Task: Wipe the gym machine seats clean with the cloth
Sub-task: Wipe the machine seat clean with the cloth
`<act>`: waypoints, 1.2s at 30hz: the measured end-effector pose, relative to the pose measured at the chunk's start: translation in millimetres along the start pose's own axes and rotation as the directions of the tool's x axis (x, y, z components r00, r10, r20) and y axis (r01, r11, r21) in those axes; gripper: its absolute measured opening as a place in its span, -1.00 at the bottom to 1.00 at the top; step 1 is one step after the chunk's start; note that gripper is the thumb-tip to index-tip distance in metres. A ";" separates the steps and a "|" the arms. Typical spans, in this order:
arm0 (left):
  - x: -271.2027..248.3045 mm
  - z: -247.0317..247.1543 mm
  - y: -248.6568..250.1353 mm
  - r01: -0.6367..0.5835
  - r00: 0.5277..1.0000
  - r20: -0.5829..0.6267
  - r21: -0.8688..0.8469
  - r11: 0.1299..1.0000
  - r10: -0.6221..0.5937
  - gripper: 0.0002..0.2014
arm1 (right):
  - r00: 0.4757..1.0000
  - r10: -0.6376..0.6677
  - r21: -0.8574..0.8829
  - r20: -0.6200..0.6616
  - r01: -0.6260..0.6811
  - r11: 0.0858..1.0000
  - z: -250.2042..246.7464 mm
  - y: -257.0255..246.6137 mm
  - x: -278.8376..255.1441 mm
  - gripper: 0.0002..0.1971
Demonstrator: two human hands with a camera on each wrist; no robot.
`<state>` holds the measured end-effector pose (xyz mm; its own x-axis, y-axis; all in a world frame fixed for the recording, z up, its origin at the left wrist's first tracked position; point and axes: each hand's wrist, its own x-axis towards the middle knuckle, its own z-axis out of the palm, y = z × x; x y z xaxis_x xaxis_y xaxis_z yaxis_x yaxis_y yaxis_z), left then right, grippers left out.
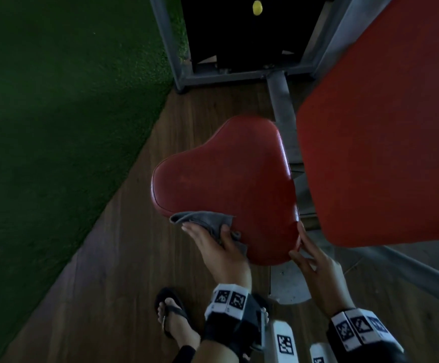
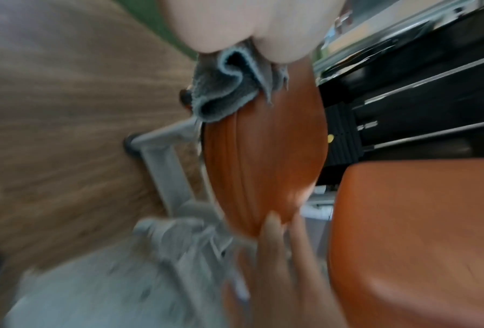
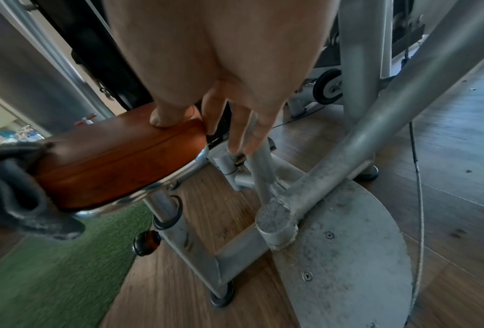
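A red padded seat (image 1: 226, 184) of the gym machine fills the middle of the head view. My left hand (image 1: 207, 231) grips a bunched grey cloth (image 1: 202, 220) against the seat's near left edge, thumb on top of the cloth. The left wrist view shows the cloth (image 2: 223, 95) folded under my palm at the seat (image 2: 268, 155) rim. My right hand (image 1: 300, 242) rests on the near right corner. In the right wrist view its thumb (image 3: 164, 119) presses the seat (image 3: 117, 159) top and its straight fingers (image 3: 243, 137) hang beside the edge. The cloth (image 3: 13, 199) shows at far left.
A large red back pad (image 1: 383, 127) stands just right of the seat. Grey frame tubes (image 1: 281, 100) and a black weight stack (image 1: 239, 35) lie beyond. Green turf (image 1: 43, 127) lies left, wood floor (image 1: 134, 258) below. A round metal foot plate (image 3: 347, 244) and my sandalled foot (image 1: 171, 315) are near.
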<state>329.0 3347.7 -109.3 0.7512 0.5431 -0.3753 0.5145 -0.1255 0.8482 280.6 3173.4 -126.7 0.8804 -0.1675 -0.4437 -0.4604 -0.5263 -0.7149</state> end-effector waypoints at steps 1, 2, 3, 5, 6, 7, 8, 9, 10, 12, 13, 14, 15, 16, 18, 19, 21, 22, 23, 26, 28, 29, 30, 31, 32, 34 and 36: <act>9.7 -2.4 4.9 0.011 0.999 -0.031 0.008 1.000 -0.011 -0.21 | 1.000 -0.009 -0.002 -0.003 0.009 1.000 0.4 1.0 -0.2 -0.34; 19.5 -4.4 8.7 0.026 0.997 -0.071 0.007 1.000 -0.025 -0.20 | 1.000 -0.018 -0.009 -0.009 0.018 1.000 1.1 2.3 -0.1 -0.33; 27.5 -6.1 11.7 0.036 0.993 -0.112 0.001 0.999 -0.036 -0.20 | 1.000 -0.023 -0.018 -0.014 0.023 1.000 1.8 3.2 -0.2 -0.34; 36.8 -8.0 14.1 0.041 0.986 -0.163 -0.008 0.999 -0.041 -0.20 | 1.000 -0.014 -0.029 -0.023 0.013 0.999 3.1 2.2 -0.5 -0.35; 36.1 -7.3 14.5 0.037 0.985 -0.169 -0.003 0.999 -0.037 -0.20 | 0.999 -0.012 -0.029 -0.030 0.011 1.000 3.2 1.7 -0.6 -0.36; 32.3 -5.7 14.5 0.032 0.986 -0.166 0.008 0.999 -0.030 -0.21 | 0.999 -0.010 -0.026 -0.037 0.009 1.000 3.3 0.8 -0.7 -0.35; 25.8 -3.3 13.2 0.025 0.989 -0.148 0.023 0.999 -0.022 -0.21 | 0.999 -0.011 -0.023 -0.043 0.010 1.000 3.4 0.6 -0.5 -0.35; 16.3 -0.1 11.4 0.020 0.993 -0.115 0.038 0.999 -0.016 -0.21 | 0.999 -0.014 -0.024 -0.047 0.013 1.000 3.1 0.0 -0.9 -0.33; 6.1 2.8 8.5 0.015 0.997 -0.073 0.052 0.999 -0.011 -0.22 | 0.999 -0.018 -0.026 -0.045 0.017 1.000 3.2 0.3 -0.7 -0.32; -13.1 6.5 1.5 -0.008 1.000 -0.001 0.069 0.998 0.008 -0.23 | 0.999 -0.013 -0.012 -0.036 0.012 1.000 3.4 1.2 0.0 -0.33; -19.6 6.6 -2.0 -0.021 1.000 0.022 0.073 0.997 0.020 -0.23 | 0.999 -0.011 -0.006 -0.033 0.011 1.000 3.7 0.6 0.2 -0.34; -22.0 5.9 -4.3 -0.027 0.999 0.038 0.073 0.997 0.024 -0.23 | 0.999 -0.012 0.002 -0.032 0.012 1.000 3.6 0.1 0.4 -0.35; -21.4 4.8 -4.2 -0.023 0.998 0.051 0.069 0.997 0.019 -0.23 | 0.999 -0.014 0.012 -0.030 0.015 1.000 3.3 -0.2 -0.1 -0.35; -17.3 3.2 -2.7 -0.017 0.999 0.051 0.064 0.998 0.014 -0.22 | 0.999 -0.018 0.019 -0.030 0.018 1.000 3.4 0.8 -0.3 -0.35; -1.8 -2.1 3.1 -0.016 1.000 0.003 0.058 0.998 0.016 -0.20 | 0.999 -0.030 0.027 -0.037 0.031 0.999 4.2 0.9 -1.1 -0.33; 9.5 -5.4 6.3 -0.012 0.999 -0.042 0.054 0.998 0.014 -0.19 | 0.998 -0.034 0.034 -0.043 0.036 0.999 5.4 1.3 -0.9 -0.32; 33.9 -12.5 11.1 0.006 0.991 -0.132 0.055 0.998 0.001 -0.18 | 0.998 -0.033 0.052 -0.050 0.036 0.998 6.6 2.9 0.0 -0.31; 44.0 -15.8 12.3 0.018 0.987 -0.163 0.062 0.998 -0.008 -0.17 | 0.998 -0.033 0.052 -0.051 0.036 0.998 6.6 2.5 -0.2 -0.31; 51.1 -18.4 13.0 0.029 0.983 -0.184 0.070 0.997 -0.015 -0.18 | 0.998 -0.034 0.055 -0.048 0.036 0.998 6.8 1.7 -0.5 -0.32; 50.0 -18.7 14.6 0.013 0.982 -0.190 0.093 0.996 0.004 -0.19 | 0.998 -0.042 0.055 -0.043 0.044 0.998 6.7 1.1 -1.0 -0.33; 35.3 -12.1 12.0 -0.018 0.988 -0.149 0.105 0.994 0.033 -0.19 | 0.999 -0.036 0.055 -0.041 0.038 0.998 6.8 1.2 -1.1 -0.32; 25.3 -7.4 9.3 -0.026 0.992 -0.118 0.117 0.993 0.040 -0.19 | 0.999 -0.031 0.051 -0.039 0.033 0.998 7.1 1.6 -0.9 -0.31; 13.6 -2.0 6.0 -0.034 0.996 -0.075 0.134 0.990 0.045 -0.19 | 0.999 -0.024 0.053 -0.038 0.026 0.998 6.6 1.3 -0.7 -0.31; 1.6 2.9 1.8 -0.054 0.998 -0.023 0.151 0.987 0.058 -0.20 | 0.999 -0.015 0.061 -0.038 0.018 0.998 6.3 1.3 -0.4 -0.31; -8.5 7.1 -3.2 -0.092 0.996 0.028 0.166 0.982 0.089 -0.21 | 0.999 -0.014 0.061 -0.038 0.016 0.998 5.9 1.0 -0.3 -0.31; -18.4 12.6 -14.8 -0.200 0.976 0.127 0.208 0.957 0.176 -0.23 | 0.999 -0.026 0.037 -0.034 0.027 0.999 5.3 -0.3 -0.6 -0.32; -13.4 14.6 -26.5 -0.333 0.935 0.230 0.310 0.891 0.269 -0.27 | 0.999 -0.030 0.021 -0.034 0.031 0.999 5.9 -0.3 -0.9 -0.33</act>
<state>311.3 3331.6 -132.3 0.9362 0.2831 -0.2085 0.3365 -0.5497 0.7646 279.3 3178.7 -129.3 0.8974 -0.1800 -0.4028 -0.4350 -0.5138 -0.7395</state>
